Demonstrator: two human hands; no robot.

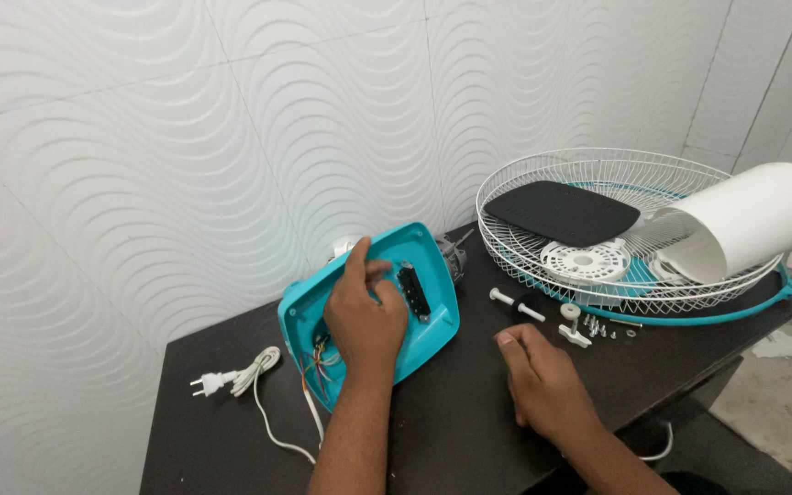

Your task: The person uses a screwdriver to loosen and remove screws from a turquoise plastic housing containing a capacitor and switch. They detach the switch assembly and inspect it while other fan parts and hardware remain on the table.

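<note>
Under my left hand (365, 316), in the head view, sits the teal fan housing (432, 316), tilted up on the dark table (469, 431) with its open inside toward me; my palm lies flat on it and the fingers curl over its upper rim, steadying rather than pinching. Its long axis runs from near-left to far-right, and the left hand is plainly the nearer one, already touching. A black switch block (413, 291) is set in the housing just right of my fingers, and coloured wires (320, 359) show at its lower edge below my wrist. Part of the motor (453, 255) protrudes behind the housing. My right hand (542, 385) rests on the table well apart from the housing, loosely curled, empty, index finger extended toward the small parts beyond it. Ahead of that fingertip I count one white pin with a black collar (517, 304), one white knob (572, 323) and a cluster of small screws (609, 327), too small to count. Farther right of both hands lie one white wire guard (735, 275) on a teal ring (753, 307), holding one black flat panel (563, 212), one white round hub (586, 261) and one white curved cover (753, 220). Left of my left arm lies one white power cord with plug (231, 378).
</note>
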